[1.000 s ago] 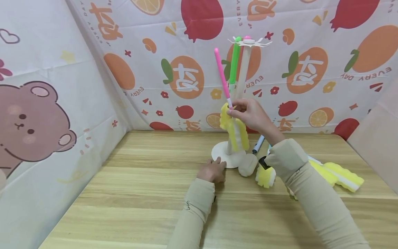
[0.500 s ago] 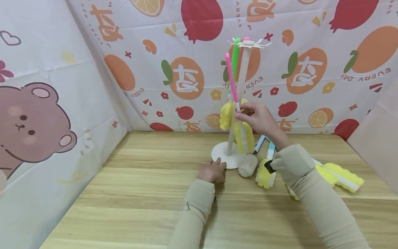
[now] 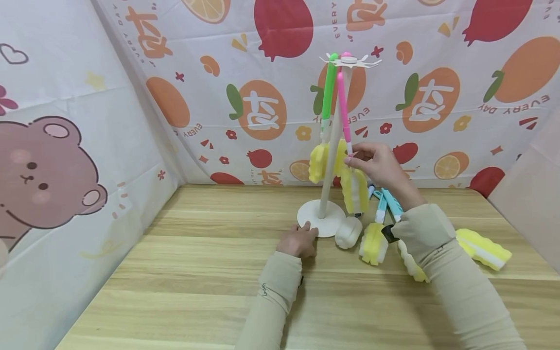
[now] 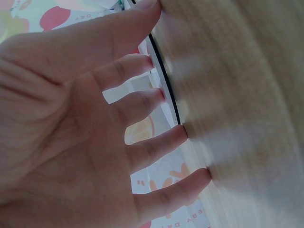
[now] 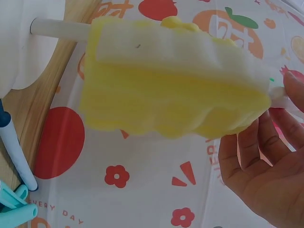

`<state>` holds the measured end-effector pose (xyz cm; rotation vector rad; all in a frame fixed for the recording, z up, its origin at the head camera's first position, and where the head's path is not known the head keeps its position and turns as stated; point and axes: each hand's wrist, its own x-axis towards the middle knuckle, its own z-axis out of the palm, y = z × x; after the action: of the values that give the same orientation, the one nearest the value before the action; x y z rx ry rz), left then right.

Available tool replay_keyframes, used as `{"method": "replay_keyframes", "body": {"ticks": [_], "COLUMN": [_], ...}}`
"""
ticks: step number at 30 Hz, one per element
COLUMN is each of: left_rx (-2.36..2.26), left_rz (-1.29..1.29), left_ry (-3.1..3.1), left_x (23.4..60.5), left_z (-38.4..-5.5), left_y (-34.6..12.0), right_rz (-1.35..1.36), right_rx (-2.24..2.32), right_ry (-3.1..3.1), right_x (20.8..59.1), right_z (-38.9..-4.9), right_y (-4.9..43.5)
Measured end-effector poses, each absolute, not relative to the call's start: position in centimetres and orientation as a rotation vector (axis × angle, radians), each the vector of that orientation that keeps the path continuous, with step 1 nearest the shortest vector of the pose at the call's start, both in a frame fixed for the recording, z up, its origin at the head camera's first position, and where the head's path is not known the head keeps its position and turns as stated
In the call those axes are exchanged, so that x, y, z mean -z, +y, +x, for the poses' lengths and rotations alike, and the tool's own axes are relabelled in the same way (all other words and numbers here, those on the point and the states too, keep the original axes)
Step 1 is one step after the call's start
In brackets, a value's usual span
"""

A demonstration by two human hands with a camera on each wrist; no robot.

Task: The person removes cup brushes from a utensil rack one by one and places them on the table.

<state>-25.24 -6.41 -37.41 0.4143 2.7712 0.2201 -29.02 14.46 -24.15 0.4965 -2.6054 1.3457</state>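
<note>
My right hand [image 3: 381, 165] pinches a pink-handled sponge bottle brush [image 3: 343, 109] at its neck, handle up and yellow-and-white sponge head [image 5: 175, 90] hanging below. The brush is just right of the white stand's pole [image 3: 331, 182], its handle top a little below the hooked top ring [image 3: 349, 61]. A green-handled brush [image 3: 328, 95] hangs from that ring, and another pink tip shows behind it. My left hand [image 3: 298, 241] has its fingertips on the near rim of the round white base [image 3: 311, 218]. In the left wrist view its fingers [image 4: 161, 147] are spread and fairly straight.
A white sponge head [image 3: 348, 233] lies against the base's right side. Further right on the wooden table [image 3: 197, 272] are several sponge brushes, including a yellow-and-white one [image 3: 374, 244], teal handles [image 3: 392, 204] and another yellow sponge [image 3: 485, 249], partly behind my right sleeve.
My right hand has carried the pink-handled brush rightward across the front of the pole, and its handle has tipped closer to upright. The left hand stays on the base.
</note>
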Motion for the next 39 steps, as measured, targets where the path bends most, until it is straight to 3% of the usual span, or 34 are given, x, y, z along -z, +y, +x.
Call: {"method": "replay_keyframes", "body": {"ticks": [39], "left_rx": [-0.222], "left_rz": [0.422], "left_ry": [2.768], "left_x": [37.4], "left_z": [-25.3], "left_y": [-6.5], "right_rz": [0.342], "right_rx": [-1.253], "right_ry": [-2.64], "right_x": [26.0], "right_z": [-29.2], "right_y": [18.2]}}
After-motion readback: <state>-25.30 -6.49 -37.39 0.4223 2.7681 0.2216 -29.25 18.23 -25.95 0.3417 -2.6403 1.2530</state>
